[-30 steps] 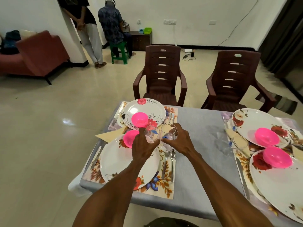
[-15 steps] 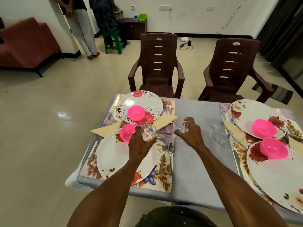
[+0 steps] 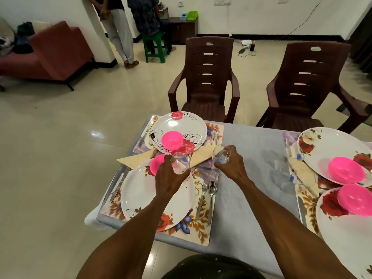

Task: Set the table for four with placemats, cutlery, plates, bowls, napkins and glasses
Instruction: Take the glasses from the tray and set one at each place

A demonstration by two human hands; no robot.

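Left glass (image 3: pixel 179 163): upright, gripped in left hand (image 3: pixel 169 179), fingers curled round its side, above near plate (image 3: pixel 141 196) top edge, beside pink bowl (image 3: pixel 158 164).

Right glass (image 3: pixel 221 156): tilted, rim leaning away, in right hand (image 3: pixel 231 165), fingertips wrapped round base, over napkin (image 3: pixel 201 155) tip between two left placemats.

Judgement: each glass already in own hand; needs setting down upright near fork (image 3: pixel 202 198) and spoon (image 3: pixel 212 196). Table (image 3: pixel 251 150) free just right.

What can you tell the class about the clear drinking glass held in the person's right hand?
The clear drinking glass is a small transparent tumbler with a blue mark low on its side. It looks empty. The right hand grips it from the right, tilted a little, over the right end of the beige folded napkin. Whether its base touches the table cannot be told.
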